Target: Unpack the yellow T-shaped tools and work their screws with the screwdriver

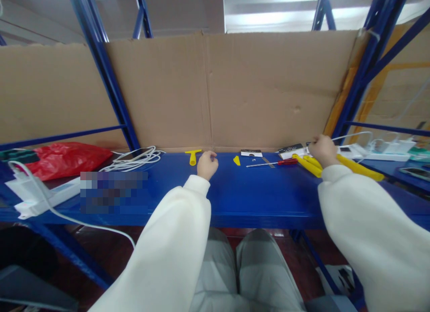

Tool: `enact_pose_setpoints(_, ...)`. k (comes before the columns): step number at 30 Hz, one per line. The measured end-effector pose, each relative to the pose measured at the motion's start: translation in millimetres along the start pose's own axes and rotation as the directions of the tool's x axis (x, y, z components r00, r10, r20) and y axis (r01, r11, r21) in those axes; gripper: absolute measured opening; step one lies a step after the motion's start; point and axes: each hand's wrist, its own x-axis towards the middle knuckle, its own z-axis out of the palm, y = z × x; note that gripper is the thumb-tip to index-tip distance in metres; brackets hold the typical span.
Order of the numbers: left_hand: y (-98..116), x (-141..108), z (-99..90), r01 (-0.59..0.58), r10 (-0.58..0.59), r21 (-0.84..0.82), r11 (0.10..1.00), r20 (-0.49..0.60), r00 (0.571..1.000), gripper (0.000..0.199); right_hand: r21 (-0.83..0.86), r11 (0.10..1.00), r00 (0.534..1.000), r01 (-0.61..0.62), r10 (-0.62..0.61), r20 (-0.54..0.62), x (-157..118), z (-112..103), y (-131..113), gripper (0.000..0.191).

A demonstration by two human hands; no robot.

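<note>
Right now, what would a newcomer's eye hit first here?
The red bag at the far left, vivid against the tan cardboard. Then the yellow T-shaped piece beside the left hand, and the red-handled screwdriver on the blue surface, left of the right hand.

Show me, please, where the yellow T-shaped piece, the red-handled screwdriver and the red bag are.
Yellow T-shaped piece (192, 158): head view, on its stem.
Red-handled screwdriver (286, 162): head view, on its handle.
Red bag (72, 158): head view, on its crumpled middle.

the head view looks forward (and down) across the shelf (262, 195).
</note>
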Motion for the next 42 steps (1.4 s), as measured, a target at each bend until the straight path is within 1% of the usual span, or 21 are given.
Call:
enact_pose_setpoints(1, 2, -1, -1.9, -0.042, 0.047, 0.148, 0.988, -0.029, 0.998, 0.024, 0.105, 0.994, 0.998, 0.021, -0.015, -0.059, -2, 5, -8, 0.04)
enact_pose_setpoints(2, 4, -2, -4.0, -0.046, 0.066, 0.306, 0.951, -0.058, 0.996, 0.029, 0.201, 0.979, 0.993, 0.037, -0.012, -0.121, -3, 12, -16, 0.037)
enact_pose_setpoints(3, 6, -3, -6.0, -0.022, 0.064, 0.444, 0.896, -0.08, 0.995, 0.034, 0.279, 0.957, 0.985, 0.074, -0.027, -0.168, -5, 19, -23, 0.034)
enact_pose_setpoints(4, 7, -3, -7.7, 0.023, 0.044, 0.542, 0.84, -0.11, 0.993, 0.04, 0.333, 0.938, 0.981, 0.101, -0.038, -0.192, -8, 27, -29, 0.032)
enact_pose_setpoints(5, 7, -4, -8.9, 0.072, 0.012, 0.611, 0.788, -0.132, 0.991, 0.046, 0.37, 0.919, 0.979, 0.135, -0.067, -0.191, -10, 35, -34, 0.03)
enact_pose_setpoints(7, 4, -3, -9.6, 0.15, -0.074, 0.695, 0.704, -0.138, 0.988, 0.053, 0.417, 0.881, 0.974, 0.225, -0.194, -0.117, -16, 49, -39, 0.027)
enact_pose_setpoints(9, -1, 0, -8.7, 0.183, -0.173, 0.749, 0.637, -0.093, 0.981, 0.053, 0.445, 0.834, 0.939, 0.326, -0.342, -0.047, -21, 58, -38, 0.027)
enact_pose_setpoints(11, -7, 2, -7.5, 0.157, -0.247, 0.798, 0.582, -0.011, 0.969, 0.048, 0.452, 0.797, 0.893, 0.4, -0.451, 0.005, -23, 64, -34, 0.026)
enact_pose_setpoints(12, -9, 3, -7.2, 0.141, -0.268, 0.818, 0.558, 0.016, 0.963, 0.047, 0.448, 0.789, 0.876, 0.42, -0.481, 0.025, -24, 66, -31, 0.026)
enact_pose_setpoints(14, -11, 4, -7.5, 0.113, -0.266, 0.843, 0.526, 0.037, 0.963, 0.046, 0.434, 0.79, 0.863, 0.434, -0.503, 0.052, -24, 68, -25, 0.025)
enact_pose_setpoints(18, -9, 1, -9.4, 0.091, -0.218, 0.86, 0.502, 0.024, 0.976, 0.049, 0.421, 0.795, 0.858, 0.437, -0.509, 0.07, -24, 70, -20, 0.026)
enact_pose_setpoints(22, -8, 0, -8.8, 0.102, -0.206, 0.853, 0.511, 0.006, 0.979, 0.05, 0.409, 0.807, 0.857, 0.426, -0.505, 0.104, -26, 69, -22, 0.026)
enact_pose_setpoints(26, -11, 1, -7.2, 0.154, -0.231, 0.841, 0.519, -0.035, 0.972, 0.053, 0.39, 0.826, 0.861, 0.407, -0.49, 0.139, -30, 65, -24, 0.026)
enact_pose_setpoints(31, -12, 3, -8.0, 0.195, -0.268, 0.828, 0.526, -0.056, 0.962, 0.055, 0.382, 0.84, 0.865, 0.384, -0.473, 0.169, -34, 61, -27, 0.026)
enact_pose_setpoints(38, -10, 5, -8.2, 0.178, -0.254, 0.823, 0.539, -0.043, 0.966, 0.049, 0.387, 0.852, 0.87, 0.354, -0.451, 0.197, -34, 62, -27, 0.028)
enact_pose_setpoints(42, -6, 5, -9.6, 0.152, -0.256, 0.826, 0.543, -0.01, 0.967, 0.047, 0.409, 0.844, 0.866, 0.347, -0.455, 0.205, -32, 66, -26, 0.03)
